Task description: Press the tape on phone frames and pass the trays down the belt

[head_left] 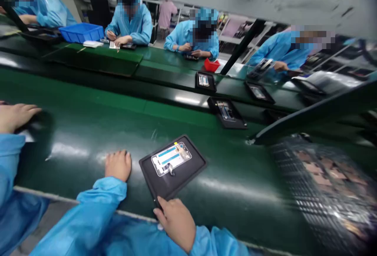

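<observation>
A black tray [174, 185] is held at its corner by the right hand [175, 222], its grip closed on the rim. The left hand [118, 165], half-curled and empty, is rested just beside the tray on the green conveyor belt [73, 130].

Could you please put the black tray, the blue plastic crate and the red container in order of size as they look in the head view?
1. Black tray
2. Blue plastic crate
3. Red container

The tray sits nearest the camera, so whether it truly exceeds the crate is unsure.
</observation>
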A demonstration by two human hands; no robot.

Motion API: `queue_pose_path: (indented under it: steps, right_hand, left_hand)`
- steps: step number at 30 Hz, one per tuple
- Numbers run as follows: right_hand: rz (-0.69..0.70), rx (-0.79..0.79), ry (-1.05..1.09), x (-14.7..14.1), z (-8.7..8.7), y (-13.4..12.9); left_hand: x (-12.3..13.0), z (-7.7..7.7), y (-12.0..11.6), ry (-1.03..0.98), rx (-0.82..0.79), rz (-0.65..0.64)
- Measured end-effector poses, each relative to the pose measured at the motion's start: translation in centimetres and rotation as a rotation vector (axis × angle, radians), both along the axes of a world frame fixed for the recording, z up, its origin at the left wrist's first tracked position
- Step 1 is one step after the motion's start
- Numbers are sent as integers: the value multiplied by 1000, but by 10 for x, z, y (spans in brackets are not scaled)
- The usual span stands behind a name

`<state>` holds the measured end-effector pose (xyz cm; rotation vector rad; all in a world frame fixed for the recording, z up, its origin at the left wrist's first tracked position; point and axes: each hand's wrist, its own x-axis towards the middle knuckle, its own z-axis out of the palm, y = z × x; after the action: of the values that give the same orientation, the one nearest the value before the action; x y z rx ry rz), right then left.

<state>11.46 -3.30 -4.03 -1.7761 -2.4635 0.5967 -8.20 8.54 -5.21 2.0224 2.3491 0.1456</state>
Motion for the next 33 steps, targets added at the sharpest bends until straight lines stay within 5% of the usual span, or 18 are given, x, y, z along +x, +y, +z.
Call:
queue_pose_path:
  steps: [5, 10, 16, 26, 29, 33]
  right_hand:
    - [99, -78, 78, 1, 16, -9]
    - [-27, 150, 49, 6, 28, -4]
    - [150, 170, -6, 8, 26, 5]
    - [-93, -10, 245, 19, 21, -10]
    - [-164, -73, 295, 21, 20, -11]
    - [-237, -203, 377, 27, 18, -12]
  left_hand:
    - [26, -12, -58, -315, 45, -142]
    - [47, -17, -91, -307, 41, -229]
    - [52, -16, -94, -244, 36, -281]
    - [1, -3, -83, 4, 88, -337]
    - [15, 9, -90, 60, 199, -375]
    - [54, 16, -110, -56, 303, -637]
